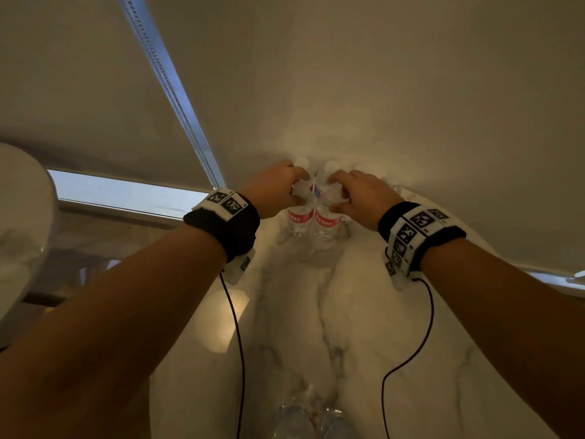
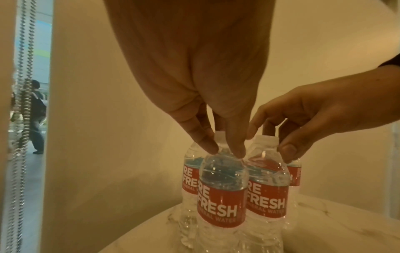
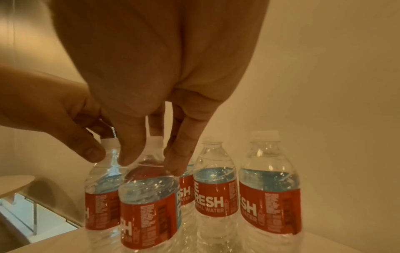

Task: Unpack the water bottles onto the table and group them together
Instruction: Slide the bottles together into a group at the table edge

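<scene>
red-labelled bottles stand together at the far bench end; left hand and right hand each pinch one bottle's neck to close the group.

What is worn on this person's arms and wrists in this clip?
Both forearms are bare, no sleeves. The left wrist and right wrist each carry a black band with white blocks of black square markers. A thin dark cable hangs from each.
</scene>
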`<state>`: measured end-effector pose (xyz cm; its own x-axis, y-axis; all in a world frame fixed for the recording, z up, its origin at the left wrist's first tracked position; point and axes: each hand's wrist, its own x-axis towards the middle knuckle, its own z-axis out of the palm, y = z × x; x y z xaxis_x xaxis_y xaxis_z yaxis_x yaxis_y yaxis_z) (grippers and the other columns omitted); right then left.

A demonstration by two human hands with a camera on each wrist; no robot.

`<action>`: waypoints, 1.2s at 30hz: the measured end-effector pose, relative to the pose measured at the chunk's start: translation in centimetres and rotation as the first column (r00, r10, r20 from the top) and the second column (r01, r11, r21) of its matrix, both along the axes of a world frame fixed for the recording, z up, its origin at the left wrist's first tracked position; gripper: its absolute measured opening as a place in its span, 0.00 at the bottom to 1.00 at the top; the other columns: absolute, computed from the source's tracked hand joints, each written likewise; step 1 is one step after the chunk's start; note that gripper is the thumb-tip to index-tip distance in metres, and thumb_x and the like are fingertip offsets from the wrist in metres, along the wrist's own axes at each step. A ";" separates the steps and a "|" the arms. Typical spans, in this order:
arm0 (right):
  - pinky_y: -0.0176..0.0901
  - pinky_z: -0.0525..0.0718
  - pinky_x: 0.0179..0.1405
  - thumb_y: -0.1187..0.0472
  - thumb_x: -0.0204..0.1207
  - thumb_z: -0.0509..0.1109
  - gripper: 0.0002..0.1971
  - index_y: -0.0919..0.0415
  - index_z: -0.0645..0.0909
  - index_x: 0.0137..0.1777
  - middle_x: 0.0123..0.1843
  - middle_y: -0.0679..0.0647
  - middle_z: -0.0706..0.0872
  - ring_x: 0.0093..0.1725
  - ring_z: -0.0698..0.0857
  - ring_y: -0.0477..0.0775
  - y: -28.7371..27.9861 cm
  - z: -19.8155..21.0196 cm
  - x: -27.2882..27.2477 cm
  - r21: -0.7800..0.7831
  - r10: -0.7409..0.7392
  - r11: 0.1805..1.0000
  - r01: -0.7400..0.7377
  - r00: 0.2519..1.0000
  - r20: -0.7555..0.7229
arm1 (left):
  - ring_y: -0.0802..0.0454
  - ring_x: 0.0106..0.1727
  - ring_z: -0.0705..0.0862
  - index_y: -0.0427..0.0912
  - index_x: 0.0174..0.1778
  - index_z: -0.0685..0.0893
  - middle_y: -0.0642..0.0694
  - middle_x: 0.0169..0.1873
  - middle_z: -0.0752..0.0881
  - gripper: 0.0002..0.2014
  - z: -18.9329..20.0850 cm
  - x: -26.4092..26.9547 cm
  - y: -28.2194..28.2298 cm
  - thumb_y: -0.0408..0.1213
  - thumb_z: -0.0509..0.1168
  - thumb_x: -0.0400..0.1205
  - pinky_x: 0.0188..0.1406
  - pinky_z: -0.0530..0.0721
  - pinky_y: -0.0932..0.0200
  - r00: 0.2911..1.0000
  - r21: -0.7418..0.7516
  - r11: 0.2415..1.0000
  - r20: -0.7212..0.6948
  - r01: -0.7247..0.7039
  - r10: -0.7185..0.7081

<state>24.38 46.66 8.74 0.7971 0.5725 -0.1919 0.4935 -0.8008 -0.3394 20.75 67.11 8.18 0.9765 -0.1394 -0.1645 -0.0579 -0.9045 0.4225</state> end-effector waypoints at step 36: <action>0.47 0.80 0.40 0.45 0.73 0.72 0.13 0.53 0.80 0.47 0.38 0.48 0.83 0.37 0.81 0.51 -12.6 2.7 -19.0 0.076 0.013 0.997 -0.003 0.992 -0.126 | 0.42 0.56 0.83 0.44 0.64 0.86 0.41 0.59 0.81 0.18 1.2 -19.8 -9.9 0.41 0.74 0.79 0.59 0.82 0.50 0.977 -0.116 0.982 -0.136 0.148 -0.164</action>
<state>5.37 34.03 11.41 0.7645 0.5955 -0.2470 0.4489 -0.7667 -0.4589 0.98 57.26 9.34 0.9083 -0.3118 -0.2788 -0.1262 -0.8398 0.5281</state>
